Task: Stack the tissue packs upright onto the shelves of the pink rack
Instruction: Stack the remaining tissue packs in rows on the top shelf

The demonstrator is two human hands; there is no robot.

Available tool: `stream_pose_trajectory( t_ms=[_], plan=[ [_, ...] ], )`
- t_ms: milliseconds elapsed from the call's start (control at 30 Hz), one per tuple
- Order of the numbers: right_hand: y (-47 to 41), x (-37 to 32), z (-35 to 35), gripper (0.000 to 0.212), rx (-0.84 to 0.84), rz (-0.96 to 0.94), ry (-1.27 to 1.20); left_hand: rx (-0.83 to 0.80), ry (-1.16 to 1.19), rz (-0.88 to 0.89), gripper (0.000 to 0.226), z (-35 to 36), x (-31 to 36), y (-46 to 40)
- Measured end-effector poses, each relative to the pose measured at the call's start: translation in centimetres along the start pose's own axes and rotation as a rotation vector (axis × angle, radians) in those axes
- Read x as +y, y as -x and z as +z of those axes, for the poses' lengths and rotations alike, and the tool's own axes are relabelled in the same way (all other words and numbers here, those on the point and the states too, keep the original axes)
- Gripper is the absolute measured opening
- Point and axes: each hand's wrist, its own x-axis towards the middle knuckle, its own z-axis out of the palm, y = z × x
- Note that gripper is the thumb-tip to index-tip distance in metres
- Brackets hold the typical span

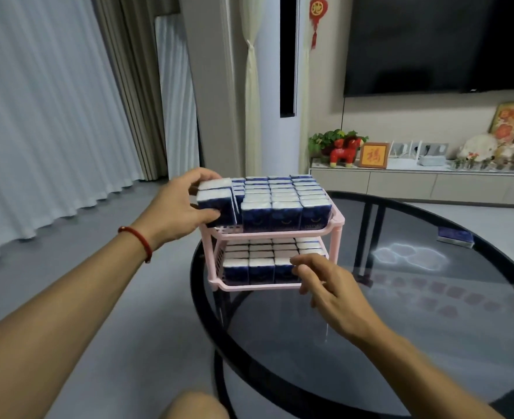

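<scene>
Round dark glass table (431, 343), filling the lower right of the frame, is carrying the two-shelf pink rack (339, 220) at centre, both shelves standing full of upright tissue packs (283, 204). Left hand (178, 208) is gripping a pack (216, 207) at the top shelf's left edge, thumb and fingers curled round it. Right hand (328, 285), fingers loosely spread, is touching the lower shelf's front row; one loose pack (456, 237) is lying flat at right.
</scene>
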Motion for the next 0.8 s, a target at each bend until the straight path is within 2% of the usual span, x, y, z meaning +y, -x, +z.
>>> stream_pose_trajectory(
  t_ms=[133, 400, 633, 800],
  plan=[
    [0.1, 0.8, 0.5, 0.023, -0.03, 0.018, 0.051, -0.044, -0.078, -0.038, 0.054, 1.1, -1.2, -2.2],
    [0.1, 1.8, 0.6, 0.028, -0.087, 0.006, 0.147, -0.067, -0.272, 0.001, 0.059, 2.8, -3.0, -4.4],
    [-0.1, 2.2, 0.8, 0.024, -0.117, -0.027, 0.21, -0.147, -0.532, 0.112, 0.066, 3.1, -4.2, -5.0],
    [-0.2, 2.4, 0.7, 0.025, -0.127, -0.036, 0.242, -0.23, -0.724, 0.272, 0.051, 2.5, -3.6, -5.3]
  ],
)
